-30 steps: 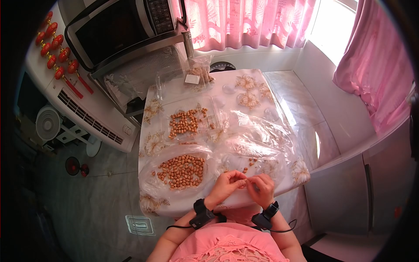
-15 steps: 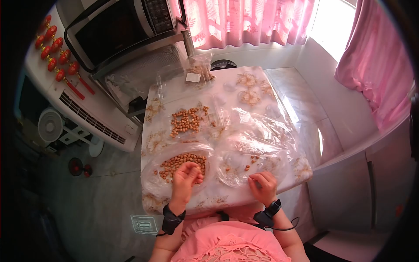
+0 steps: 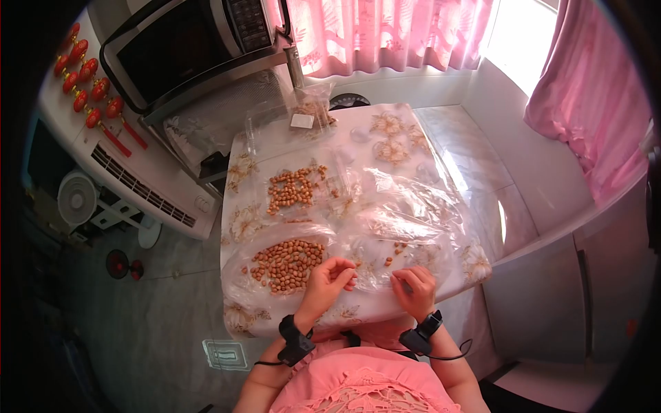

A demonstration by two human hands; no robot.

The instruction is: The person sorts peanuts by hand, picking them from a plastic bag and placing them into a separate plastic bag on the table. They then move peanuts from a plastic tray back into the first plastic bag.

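Observation:
A large heap of reddish-brown peanuts (image 3: 286, 265) lies in a clear plastic bag (image 3: 237, 289) spread at the near left of the table. My left hand (image 3: 329, 281) is over the gap between this bag and a second clear bag (image 3: 368, 279) on the right. Its thumb and fingertips are pinched together; whatever is between them is too small to make out. A few loose peanuts (image 3: 390, 261) rest on the right bag. Beside them, at the near edge of that bag, my right hand (image 3: 414, 288) is curled closed, its fingertips partly hidden.
Farther back, more peanuts (image 3: 292, 191) sit in a clear plastic tray. A labelled bag (image 3: 313, 113) stands at the table's far end. The flowered tablecloth (image 3: 241, 224) covers the table. A microwave (image 3: 186, 51) is at the back left, pink curtains (image 3: 392, 41) behind.
My left hand has moved right, from above the peanut heap to the left edge of the right bag. My right hand has stayed nearly in place.

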